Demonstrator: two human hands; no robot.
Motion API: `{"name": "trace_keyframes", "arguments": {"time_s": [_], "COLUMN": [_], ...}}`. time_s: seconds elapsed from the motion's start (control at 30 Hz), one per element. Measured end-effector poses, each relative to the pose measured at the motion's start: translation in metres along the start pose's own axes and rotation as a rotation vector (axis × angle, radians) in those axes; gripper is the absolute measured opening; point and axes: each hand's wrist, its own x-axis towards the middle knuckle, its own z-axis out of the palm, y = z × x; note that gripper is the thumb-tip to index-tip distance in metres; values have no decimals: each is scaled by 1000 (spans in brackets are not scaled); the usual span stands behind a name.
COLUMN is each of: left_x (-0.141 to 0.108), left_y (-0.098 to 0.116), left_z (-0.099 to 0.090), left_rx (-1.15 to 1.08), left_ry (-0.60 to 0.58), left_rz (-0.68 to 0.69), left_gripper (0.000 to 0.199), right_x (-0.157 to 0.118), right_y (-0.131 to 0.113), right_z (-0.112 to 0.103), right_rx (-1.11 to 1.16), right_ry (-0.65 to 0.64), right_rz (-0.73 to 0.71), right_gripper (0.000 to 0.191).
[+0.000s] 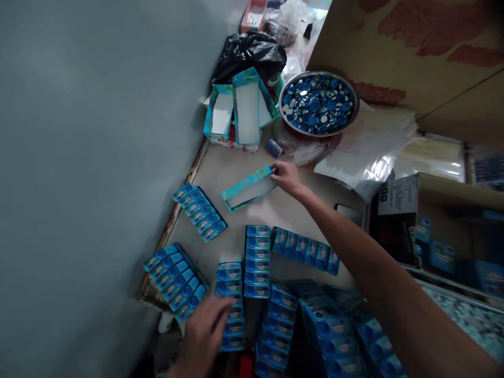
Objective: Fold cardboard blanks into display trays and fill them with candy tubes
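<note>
My right hand pinches the right end of a shallow open cardboard tray, blue-green outside and whitish inside, over the table. At the lower left my left hand is smeared by motion, above a row of small blue packs; whether it touches them cannot be made out. Beside it lies another row of blue packs at the table's left corner. More rows of these packs stand around the tray, one to the left, one in the middle and one to the right.
A metal bowl full of blue and silver caps stands at the back. Left of it are stacked open trays and a black plastic bag. Clear plastic sheets and large cartons line the right. A wall bounds the left.
</note>
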Motion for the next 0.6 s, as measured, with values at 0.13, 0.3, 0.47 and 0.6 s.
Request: {"name": "trace_keyframes", "arguments": {"time_s": [0.13,0.3,0.47,0.6], "left_x": [173,293,288,280], "left_y": [23,40,55,65], "left_z": [-23,-29,-27,-17], "left_rx": [340,509,601,672], "left_ry": [306,-255,-325,-301], "left_rz": [191,-12,-128,-168], "left_gripper": [35,40,37,50], "right_x": [-39,-71,-77,-73], "right_y": [-2,9,6,-22], "right_z": [-30,-60,-86,-89], "right_rx": [163,242,75,-271], "right_ry": [136,68,-40,-263], "right_rz": [-94,-160,-463,-558], "right_gripper": [37,37,77,39]}}
